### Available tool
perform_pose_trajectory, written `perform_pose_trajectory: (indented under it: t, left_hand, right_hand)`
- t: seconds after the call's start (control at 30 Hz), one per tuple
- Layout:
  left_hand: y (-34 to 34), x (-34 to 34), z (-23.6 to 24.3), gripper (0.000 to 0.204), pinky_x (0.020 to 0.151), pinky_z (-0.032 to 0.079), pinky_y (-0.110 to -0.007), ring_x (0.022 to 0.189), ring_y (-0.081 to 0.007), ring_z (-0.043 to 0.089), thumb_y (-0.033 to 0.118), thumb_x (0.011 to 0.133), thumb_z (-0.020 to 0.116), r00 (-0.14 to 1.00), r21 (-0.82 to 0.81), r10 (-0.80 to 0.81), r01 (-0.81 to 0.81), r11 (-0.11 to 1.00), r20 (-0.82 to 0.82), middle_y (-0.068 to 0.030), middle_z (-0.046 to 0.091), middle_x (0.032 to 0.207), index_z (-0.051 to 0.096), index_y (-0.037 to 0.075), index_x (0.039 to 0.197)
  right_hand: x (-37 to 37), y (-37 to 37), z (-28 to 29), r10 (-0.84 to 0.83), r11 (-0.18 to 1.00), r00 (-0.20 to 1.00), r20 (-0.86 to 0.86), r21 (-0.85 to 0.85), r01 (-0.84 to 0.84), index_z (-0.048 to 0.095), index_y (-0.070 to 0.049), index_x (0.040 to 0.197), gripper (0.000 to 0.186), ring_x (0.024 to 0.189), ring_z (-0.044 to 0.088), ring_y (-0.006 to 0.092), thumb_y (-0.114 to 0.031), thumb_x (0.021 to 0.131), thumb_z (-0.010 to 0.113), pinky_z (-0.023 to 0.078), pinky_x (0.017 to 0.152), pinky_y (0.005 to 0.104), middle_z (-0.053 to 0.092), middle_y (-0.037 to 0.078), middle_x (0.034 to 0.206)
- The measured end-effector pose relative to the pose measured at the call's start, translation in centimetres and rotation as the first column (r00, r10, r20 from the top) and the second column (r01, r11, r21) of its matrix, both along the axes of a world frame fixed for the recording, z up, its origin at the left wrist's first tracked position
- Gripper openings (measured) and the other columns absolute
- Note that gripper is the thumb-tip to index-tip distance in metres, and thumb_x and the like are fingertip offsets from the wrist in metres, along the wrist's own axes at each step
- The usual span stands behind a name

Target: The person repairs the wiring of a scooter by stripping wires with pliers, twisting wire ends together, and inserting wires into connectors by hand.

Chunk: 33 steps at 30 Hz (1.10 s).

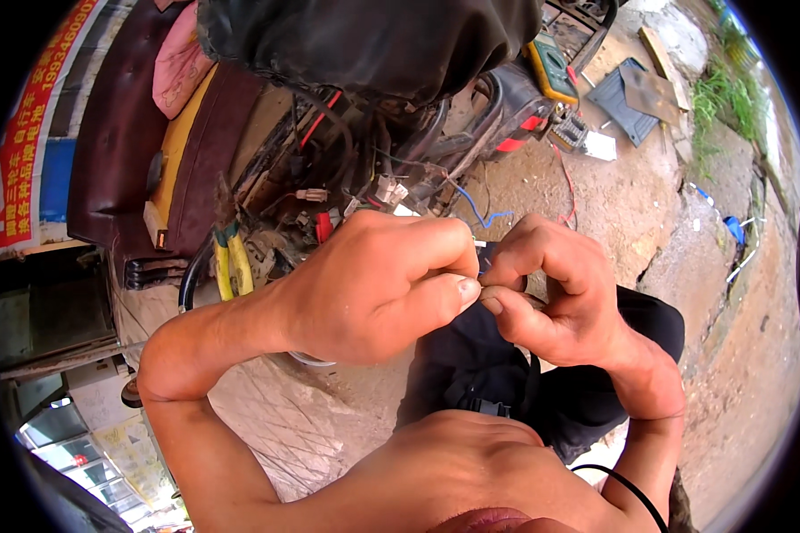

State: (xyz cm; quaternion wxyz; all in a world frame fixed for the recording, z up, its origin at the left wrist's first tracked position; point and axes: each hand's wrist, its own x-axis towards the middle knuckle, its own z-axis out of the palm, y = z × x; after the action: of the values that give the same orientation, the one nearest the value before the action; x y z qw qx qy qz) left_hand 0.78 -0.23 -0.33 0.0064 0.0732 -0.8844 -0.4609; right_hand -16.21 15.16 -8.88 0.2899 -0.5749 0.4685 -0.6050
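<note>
My left hand is closed in a pinch, thumb against the curled index finger. My right hand pinches as well, and the fingertips of both hands meet in front of my chest. Whatever lies between them is too small and too covered to make out. Just beyond the fingers, a blue wire runs out of a vehicle's exposed wiring. Pale plug connectors and a red connector hang among the cables. Left of them, pliers with yellow handles lean against the frame.
A black-covered seat overhangs the wiring. At the far right are a multimeter, a red lead and a dark grey tray on the concrete. A maroon sofa stands at the left. My black-clad knee is below my right hand.
</note>
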Motion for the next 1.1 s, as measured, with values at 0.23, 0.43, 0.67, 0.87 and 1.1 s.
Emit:
perform_pose_trajectory:
  t: [0.23,0.43,0.67,0.87,1.1]
  left_hand:
    - [0.5,-0.5,1.5,0.023,0.056,0.046,-0.025,0.062,-0.0076,0.057,0.019,0.104,0.055,0.919,0.376,0.138,-0.285,0.882,0.370,-0.0020,0.064,0.075,0.060,0.002,0.090]
    - [-0.6,-0.1,1.7,0.019,0.060,0.050,-0.025,0.068,-0.0091,0.060,0.018,0.105,0.063,0.934,0.287,0.284,-0.340,0.896,0.220,-0.0046,0.065,0.082,0.062,0.001,0.096]
    - [-0.7,-0.7,-1.0,0.020,0.062,0.054,-0.035,0.072,-0.0257,0.068,0.001,0.082,0.083,0.945,-0.280,-0.082,-0.011,0.960,-0.318,-0.0113,0.069,0.087,0.071,0.003,0.098]
    - [-0.9,-0.3,-0.1,0.016,0.058,0.053,-0.035,0.065,-0.0264,0.067,0.002,0.082,0.083,0.962,-0.349,-0.041,-0.058,0.935,-0.269,-0.0095,0.069,0.081,0.070,0.004,0.092]
    - [-3.4,-0.8,1.1,0.011,0.072,0.054,-0.031,0.077,-0.0174,0.069,0.000,0.090,0.075,0.932,-0.407,0.290,-0.357,0.841,-0.220,-0.0105,0.072,0.088,0.073,-0.001,0.101]
  right_hand:
    - [0.1,0.2,-0.1,-0.057,0.998,0.998,0.033,-0.003,0.057,0.068,-0.004,0.086,0.012,0.062,0.056,0.0164,-0.003,0.081,0.079,0.043,0.054,0.0312,0.062,0.005,0.078]
    - [-0.4,0.5,-0.8,-0.066,0.995,0.993,0.095,0.087,0.058,0.067,-0.003,0.087,0.011,0.067,0.057,0.0149,-0.005,0.087,0.077,0.045,0.061,0.0302,0.064,0.004,0.080]
    - [0.0,0.2,-0.4,-0.043,0.994,0.994,0.101,0.102,0.032,0.068,-0.004,0.087,0.010,0.062,0.056,0.0118,-0.005,0.086,0.078,0.044,0.056,0.0288,0.063,0.004,0.078]
    - [0.0,0.0,0.1,-0.008,0.980,0.974,0.224,0.198,-0.037,0.068,-0.003,0.089,0.010,0.065,0.057,0.0079,-0.008,0.091,0.077,0.045,0.057,0.0268,0.065,0.002,0.077]
    - [-0.4,-0.6,-0.8,-0.119,0.964,0.922,0.369,0.267,0.017,0.067,-0.001,0.091,0.014,0.068,0.055,0.0041,-0.012,0.096,0.074,0.045,0.059,0.0248,0.065,-0.001,0.078]
